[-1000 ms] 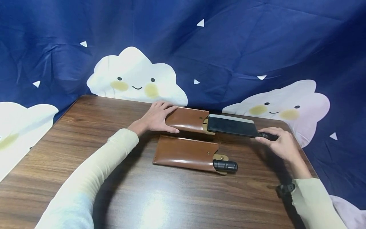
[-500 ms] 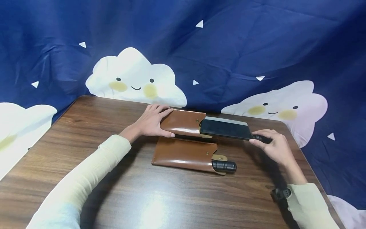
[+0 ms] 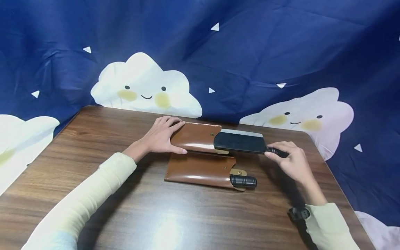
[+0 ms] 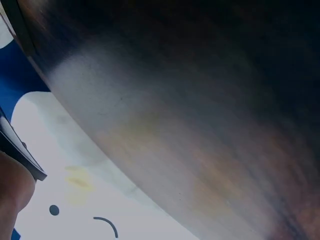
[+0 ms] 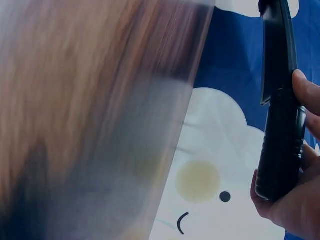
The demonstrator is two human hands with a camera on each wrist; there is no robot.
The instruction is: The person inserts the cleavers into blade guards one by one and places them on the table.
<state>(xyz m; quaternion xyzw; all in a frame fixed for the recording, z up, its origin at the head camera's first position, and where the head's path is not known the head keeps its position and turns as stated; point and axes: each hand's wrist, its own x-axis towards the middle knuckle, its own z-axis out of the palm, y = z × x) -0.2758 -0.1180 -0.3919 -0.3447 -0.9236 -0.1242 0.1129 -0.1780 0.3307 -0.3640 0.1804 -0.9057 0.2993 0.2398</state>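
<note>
In the head view my left hand (image 3: pixel 160 136) grips the closed end of a brown leather sheath (image 3: pixel 197 136). A black cleaver (image 3: pixel 240 140) with a pale edge strip has part of its blade at the sheath's mouth; how far it reaches inside is hidden. My right hand (image 3: pixel 290 158) holds its black handle (image 3: pixel 277 152), which the right wrist view shows large, the fingers around the handle (image 5: pixel 281 150). Nearer me, a second brown sheath (image 3: pixel 200 172) lies on the table with a black handle (image 3: pixel 243 181) sticking out of its right end.
The wooden table (image 3: pixel 175 215) has its back edge against a blue curtain (image 3: pixel 243 52) printed with white clouds. A tan strap with a snap (image 3: pixel 239 172) juts from the nearer sheath. A black band (image 3: pixel 298 214) is on the right wrist.
Both hands have moved left and slightly toward me, carrying the upper sheath and the cleaver. Less of the cleaver's blade shows outside the sheath. The nearer sheath has stayed in place.
</note>
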